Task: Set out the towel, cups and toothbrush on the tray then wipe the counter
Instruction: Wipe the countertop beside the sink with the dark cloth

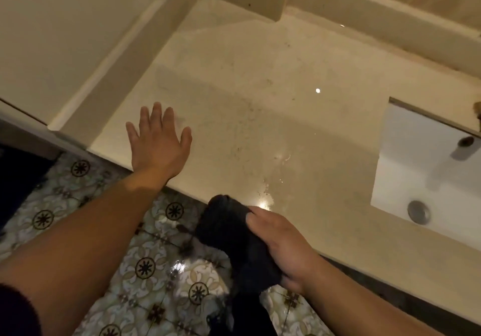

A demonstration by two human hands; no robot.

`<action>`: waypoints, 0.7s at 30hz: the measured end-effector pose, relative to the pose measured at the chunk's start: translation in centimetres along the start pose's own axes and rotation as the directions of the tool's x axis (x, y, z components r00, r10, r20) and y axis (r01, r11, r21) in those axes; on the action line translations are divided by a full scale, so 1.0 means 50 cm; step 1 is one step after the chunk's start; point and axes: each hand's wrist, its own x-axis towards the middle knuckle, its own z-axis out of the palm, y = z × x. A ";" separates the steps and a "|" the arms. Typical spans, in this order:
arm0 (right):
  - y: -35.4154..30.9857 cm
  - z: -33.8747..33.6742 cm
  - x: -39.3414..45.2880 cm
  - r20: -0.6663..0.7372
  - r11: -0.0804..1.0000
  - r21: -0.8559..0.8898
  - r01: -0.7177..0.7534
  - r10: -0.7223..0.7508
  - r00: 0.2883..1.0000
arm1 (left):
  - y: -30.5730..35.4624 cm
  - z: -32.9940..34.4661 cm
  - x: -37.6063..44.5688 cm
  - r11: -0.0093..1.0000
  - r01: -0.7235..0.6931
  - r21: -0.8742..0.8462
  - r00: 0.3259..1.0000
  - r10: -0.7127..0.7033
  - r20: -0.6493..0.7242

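Note:
A beige stone counter (247, 96) fills the middle of the view, with damp glossy patches near its front edge. My left hand (158, 140) lies flat on the counter near the front left corner, fingers spread, holding nothing. My right hand (283, 242) grips a black cloth (231, 234) at the counter's front edge; the cloth bunches under my fingers and hangs down over the floor. No tray, cups, towel or toothbrush appear in the view.
A white sink basin (406, 158) with a metal drain (418, 212) is set into the counter at the right. A raised beige ledge (364, 15) runs along the back and left. Patterned floor tiles (145, 265) lie below the counter edge.

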 end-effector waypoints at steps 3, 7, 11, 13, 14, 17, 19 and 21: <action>-0.050 -0.035 0.008 -0.063 0.843 0.533 -0.075 0.128 0.990 | -0.004 0.001 0.001 1.000 0.003 0.003 1.000 -0.003 0.002; -0.211 -0.145 0.067 -0.344 0.875 0.435 0.211 -0.055 0.937 | -0.001 -0.002 -0.001 1.000 -0.001 0.004 1.000 0.001 -0.008; -0.413 -0.265 0.164 -0.550 0.886 -0.204 0.416 -0.455 0.700 | 0.006 -0.007 0.000 1.000 0.006 0.029 1.000 -0.007 0.013; -0.486 -0.335 0.229 -0.498 0.753 -0.583 0.304 -0.627 0.599 | 0.011 -0.013 0.000 1.000 0.011 0.012 1.000 -0.011 -0.001; -0.511 -0.374 0.266 -0.460 0.667 -0.714 0.212 -0.675 0.577 | 0.013 -0.016 0.000 1.000 0.017 0.016 1.000 -0.017 -0.002; -0.551 -0.469 0.373 -0.373 0.431 -0.902 -0.036 -0.732 0.570 | 0.018 -0.028 0.004 0.997 0.005 0.071 1.000 -0.007 0.020; -0.550 -0.508 0.433 -0.255 0.249 -0.963 -0.107 -0.703 0.664 | 0.018 -0.033 0.005 0.996 0.000 0.085 0.999 -0.002 0.033; -0.541 -0.539 0.475 -0.078 0.016 -0.996 -0.090 -0.659 0.748 | 0.017 -0.030 0.001 0.997 0.014 0.078 0.999 -0.017 0.031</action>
